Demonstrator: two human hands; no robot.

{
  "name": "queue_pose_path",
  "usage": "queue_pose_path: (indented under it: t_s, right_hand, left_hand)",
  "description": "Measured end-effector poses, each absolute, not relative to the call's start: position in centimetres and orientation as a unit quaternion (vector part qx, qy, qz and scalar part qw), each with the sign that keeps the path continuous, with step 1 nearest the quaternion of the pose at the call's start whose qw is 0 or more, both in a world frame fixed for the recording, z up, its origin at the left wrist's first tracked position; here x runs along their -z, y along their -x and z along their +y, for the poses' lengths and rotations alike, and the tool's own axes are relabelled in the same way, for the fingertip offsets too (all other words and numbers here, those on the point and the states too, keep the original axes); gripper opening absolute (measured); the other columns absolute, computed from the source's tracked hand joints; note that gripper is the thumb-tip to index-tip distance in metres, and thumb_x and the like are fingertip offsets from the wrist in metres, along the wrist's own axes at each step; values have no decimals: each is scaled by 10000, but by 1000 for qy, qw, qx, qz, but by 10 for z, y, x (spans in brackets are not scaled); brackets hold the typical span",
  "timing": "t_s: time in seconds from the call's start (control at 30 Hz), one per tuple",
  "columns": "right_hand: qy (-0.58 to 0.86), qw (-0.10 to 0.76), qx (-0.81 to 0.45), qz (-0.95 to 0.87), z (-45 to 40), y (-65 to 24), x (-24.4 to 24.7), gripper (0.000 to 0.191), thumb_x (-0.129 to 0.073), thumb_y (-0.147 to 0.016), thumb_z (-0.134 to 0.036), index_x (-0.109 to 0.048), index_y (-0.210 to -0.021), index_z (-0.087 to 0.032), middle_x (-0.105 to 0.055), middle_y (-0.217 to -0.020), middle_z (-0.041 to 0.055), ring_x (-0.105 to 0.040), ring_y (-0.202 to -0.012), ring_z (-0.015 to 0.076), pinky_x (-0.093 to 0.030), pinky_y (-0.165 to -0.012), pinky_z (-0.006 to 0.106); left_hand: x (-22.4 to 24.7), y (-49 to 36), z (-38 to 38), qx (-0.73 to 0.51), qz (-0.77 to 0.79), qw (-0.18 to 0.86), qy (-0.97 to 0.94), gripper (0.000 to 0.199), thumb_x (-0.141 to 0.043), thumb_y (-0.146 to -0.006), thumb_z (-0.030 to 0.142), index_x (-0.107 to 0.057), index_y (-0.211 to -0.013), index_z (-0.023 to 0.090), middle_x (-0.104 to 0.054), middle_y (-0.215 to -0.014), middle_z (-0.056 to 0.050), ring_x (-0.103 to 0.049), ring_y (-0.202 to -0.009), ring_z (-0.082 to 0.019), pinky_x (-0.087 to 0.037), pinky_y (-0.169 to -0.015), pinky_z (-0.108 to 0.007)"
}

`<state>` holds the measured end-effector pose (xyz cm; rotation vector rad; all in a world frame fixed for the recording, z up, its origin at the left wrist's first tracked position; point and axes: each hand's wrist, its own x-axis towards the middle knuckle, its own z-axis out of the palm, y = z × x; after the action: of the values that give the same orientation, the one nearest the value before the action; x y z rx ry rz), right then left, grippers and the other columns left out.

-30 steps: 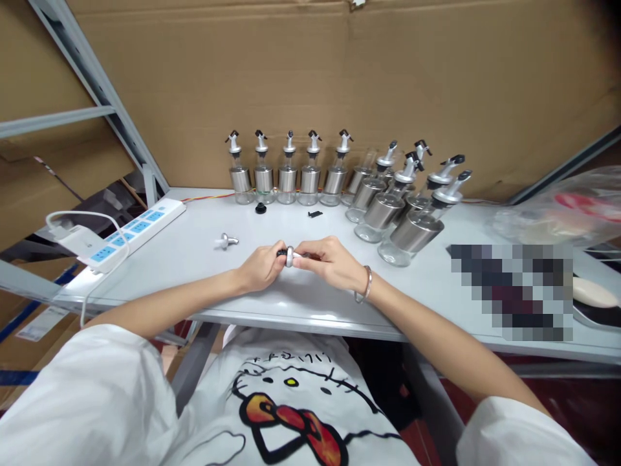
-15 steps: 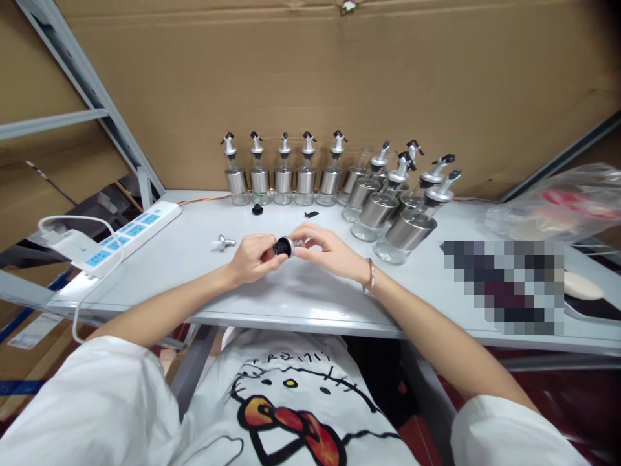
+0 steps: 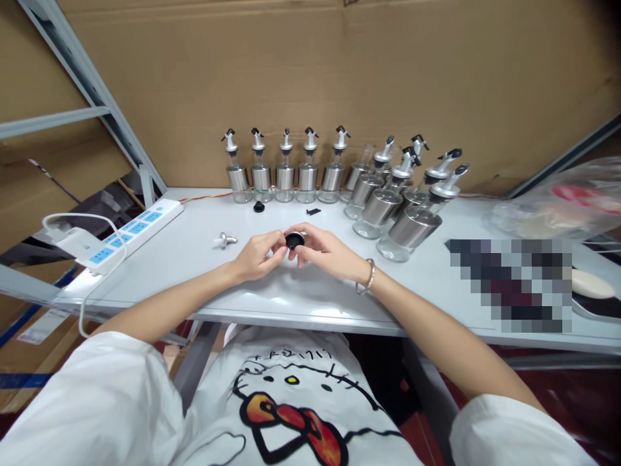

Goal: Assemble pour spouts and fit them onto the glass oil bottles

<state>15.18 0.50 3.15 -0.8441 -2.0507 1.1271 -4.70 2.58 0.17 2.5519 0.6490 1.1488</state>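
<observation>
Between both hands, over the middle of the table, is a bottle pourer (image 3: pixel 294 241) whose black ribbed stopper end faces me. My right hand (image 3: pixel 326 251) is closed round it from the right, fingers bent along its rim. From the left, my left hand (image 3: pixel 261 254) pinches at its edge with thumb and fingers. The spout side is hidden from me. To the left lies a loose silver pourer spout (image 3: pixel 225 240) with a clear end. Farther back are a black stopper (image 3: pixel 259 206) and a small black flap piece (image 3: pixel 314 211).
Several glass bottles with steel sleeves and pourers (image 3: pixel 308 175) line the cardboard wall, and more bottles (image 3: pixel 407 233) cluster at right. A white power strip (image 3: pixel 140 230) with a cable lies left. A plastic bag (image 3: pixel 567 200) and a blurred-out object (image 3: pixel 509 285) are at far right.
The pourer has turned from pointing left to showing its stopper end towards me. Both hands have shifted slightly, the left fingers now at the pourer's edge. The view has moved a little.
</observation>
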Motion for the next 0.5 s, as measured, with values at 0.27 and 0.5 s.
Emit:
queue_pose_path:
  t_s: [0.27, 0.5]
  right_hand:
    - [329, 303, -404, -798, 1, -152, -34, 328, -465, -771, -164, -459, -1098, -188, -668, -806, 7, -652, -687, 138, -482, -690, 298]
    - [367, 270, -347, -820, 2, -151, -30, 297, -476, -740, -206, -416, -1031, -209, -605, -639, -47, -568, -572, 133, -366, -529, 223]
  left_hand:
    - [3, 44, 23, -416, 257, 202, -848, 142, -474, -851, 304, -380, -886, 204, -586, -681, 35, -541, -534, -87, -415, -517, -209]
    - [3, 43, 23, -392, 219, 237, -861, 224, -493, -839, 257, -348, -1002, 207, -598, -711, 42, -529, -512, -69, -426, -529, -197]
